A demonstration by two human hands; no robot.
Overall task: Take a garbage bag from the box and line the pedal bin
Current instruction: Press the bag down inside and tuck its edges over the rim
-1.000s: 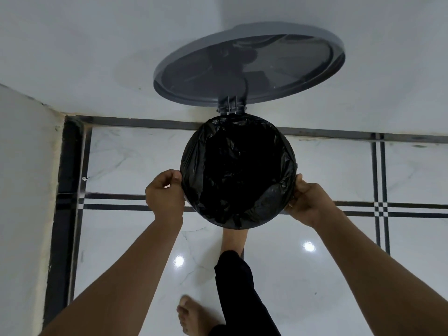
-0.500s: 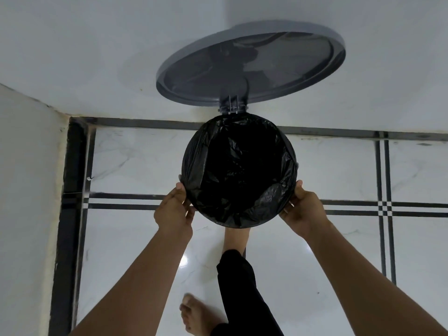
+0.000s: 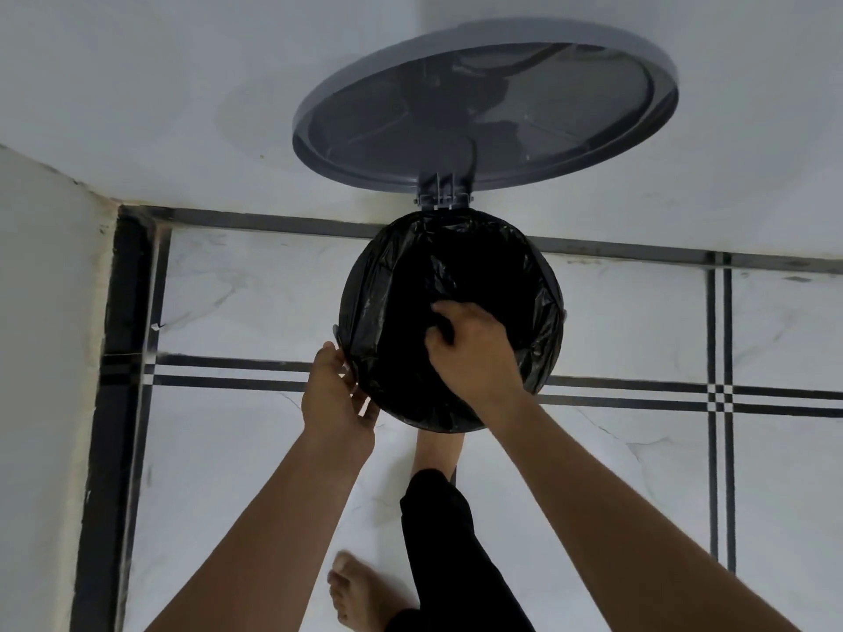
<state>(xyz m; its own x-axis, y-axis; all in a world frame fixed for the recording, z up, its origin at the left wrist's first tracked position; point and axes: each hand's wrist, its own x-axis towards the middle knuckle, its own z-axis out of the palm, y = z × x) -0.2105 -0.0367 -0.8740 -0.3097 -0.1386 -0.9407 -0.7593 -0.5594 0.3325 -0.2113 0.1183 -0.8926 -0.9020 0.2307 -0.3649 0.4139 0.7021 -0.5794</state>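
I look straight down into the round pedal bin, whose grey lid [image 3: 502, 98] stands open against the back wall. A black garbage bag [image 3: 401, 307] lines the mouth and is folded over the rim all round. My left hand [image 3: 335, 394] grips the bag-covered rim at the bin's near left side, thumb on top. Over the opening, my right hand [image 3: 474, 353] reaches in with its fingers curled into the bag's film near the middle. The bin's body is hidden below the bag.
A bare foot [image 3: 435, 449] rests at the bin's front, where the pedal is hidden. The other foot [image 3: 356, 595] stands on the white marble floor [image 3: 228, 289]. White walls close in at the back [image 3: 182, 107] and left [image 3: 41, 358].
My right hand left the right rim and moved into the bin's mouth onto the bag. My left hand slid lower along the left rim. The lid stayed open.
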